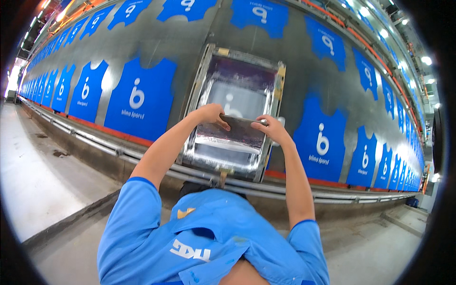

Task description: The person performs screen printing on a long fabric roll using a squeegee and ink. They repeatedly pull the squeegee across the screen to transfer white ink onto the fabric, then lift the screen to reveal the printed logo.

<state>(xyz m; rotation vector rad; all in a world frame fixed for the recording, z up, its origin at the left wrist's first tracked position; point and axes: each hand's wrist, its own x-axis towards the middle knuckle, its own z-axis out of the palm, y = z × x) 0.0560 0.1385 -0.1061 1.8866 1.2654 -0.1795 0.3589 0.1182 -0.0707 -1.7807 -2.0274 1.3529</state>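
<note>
A screen printing frame (pixel 199 85) lies on the long grey table in front of me, tilted slightly. Through its mesh a pale printed emblem shows. Both my hands grip a wide dark squeegee (pixel 242 129) that spans the frame's inside. My left hand (pixel 212 115) is closed round its left end, and my right hand (pixel 271 127) pinches its right end. Silvery, wet-looking streaks and dark ink lie on the mesh nearest me. The squeegee's lower edge meets the mesh, though exact contact is hard to tell.
Blue shirt panels with white emblems, such as one at the left (pixel 137 97) and one at the right (pixel 320 137), lie in two rows along the grey table (pixel 190 42). A metal rail (pixel 118 151) runs along its near edge. Overhead lamps (pixel 426 60) shine at the right.
</note>
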